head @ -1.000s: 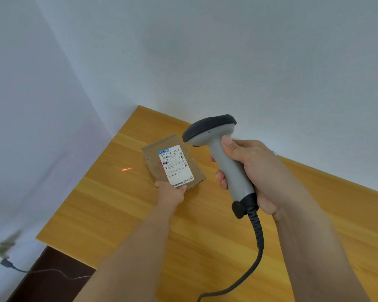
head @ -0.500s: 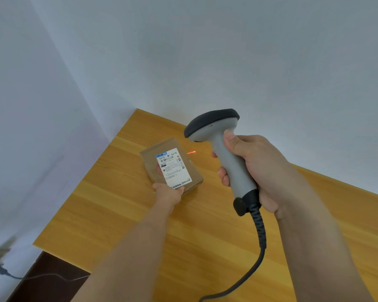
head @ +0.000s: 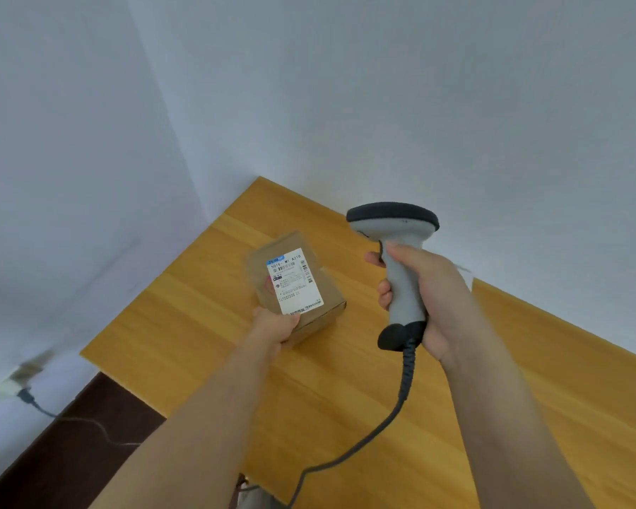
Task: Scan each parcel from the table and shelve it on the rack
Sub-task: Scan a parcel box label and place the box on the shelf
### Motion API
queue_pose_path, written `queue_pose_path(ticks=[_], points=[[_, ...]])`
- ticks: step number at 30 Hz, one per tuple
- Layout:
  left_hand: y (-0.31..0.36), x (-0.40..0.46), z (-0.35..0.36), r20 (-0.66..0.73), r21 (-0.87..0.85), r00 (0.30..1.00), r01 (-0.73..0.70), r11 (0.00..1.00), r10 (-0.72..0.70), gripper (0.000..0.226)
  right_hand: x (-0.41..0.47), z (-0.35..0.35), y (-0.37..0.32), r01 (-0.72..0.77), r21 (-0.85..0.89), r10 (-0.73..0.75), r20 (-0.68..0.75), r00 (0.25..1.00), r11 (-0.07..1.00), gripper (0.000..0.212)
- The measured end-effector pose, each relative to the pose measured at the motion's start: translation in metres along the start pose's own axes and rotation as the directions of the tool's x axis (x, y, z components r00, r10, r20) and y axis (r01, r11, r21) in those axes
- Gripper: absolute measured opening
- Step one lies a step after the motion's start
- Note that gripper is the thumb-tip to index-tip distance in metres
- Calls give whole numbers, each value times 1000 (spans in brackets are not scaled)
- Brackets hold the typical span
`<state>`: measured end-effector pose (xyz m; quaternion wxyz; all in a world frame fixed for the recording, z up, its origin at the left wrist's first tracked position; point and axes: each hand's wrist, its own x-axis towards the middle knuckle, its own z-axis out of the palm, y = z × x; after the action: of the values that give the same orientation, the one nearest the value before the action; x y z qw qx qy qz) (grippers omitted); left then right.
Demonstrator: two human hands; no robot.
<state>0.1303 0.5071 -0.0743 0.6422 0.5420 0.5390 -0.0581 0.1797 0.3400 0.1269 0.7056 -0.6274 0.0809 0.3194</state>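
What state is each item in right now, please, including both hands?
Parcel: sealed, label up, held at its near end.
Scanner: upright in a grip, no red beam visible.
Left hand: holding the parcel.
Right hand: fingers wrapped round the scanner handle.
Wall plug: plugged in.

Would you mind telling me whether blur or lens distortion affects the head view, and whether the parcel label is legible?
Head view: wide-angle bending curves the table edge; the wall plug at lower left is smeared; the parcel label's large characters are readable, the fine print is not; lighting is soft, without glare.
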Motion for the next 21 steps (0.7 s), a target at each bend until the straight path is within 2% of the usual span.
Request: queue_pose_path(ticks=[4, 10, 15, 19, 21], points=[[-26, -43, -36, 80, -216, 995, -36, 976, 54, 65, -14, -4, 22, 24, -100, -22, 26, 999, 995, 29], [-61, -138, -104, 108, -489, 971, -136, 862, 215, 48, -64, 43, 53, 91, -180, -47, 237, 970, 979, 37], [-122, -228, -195, -92, -576, 951, -293, 763, 296, 34, -141, 102, 94, 223, -300, -44, 505, 862, 928, 44], [-201, -309, -255, -184, -585, 930, -364, 725, 319, 50, -222, 133, 133, 325, -368, -16, 641, 768, 871, 45], [-247, -350, -277, -230, -654, 914, -400, 642, 336, 58, -269, 144, 159, 316, -346, 6, 683, 730, 884, 40]])
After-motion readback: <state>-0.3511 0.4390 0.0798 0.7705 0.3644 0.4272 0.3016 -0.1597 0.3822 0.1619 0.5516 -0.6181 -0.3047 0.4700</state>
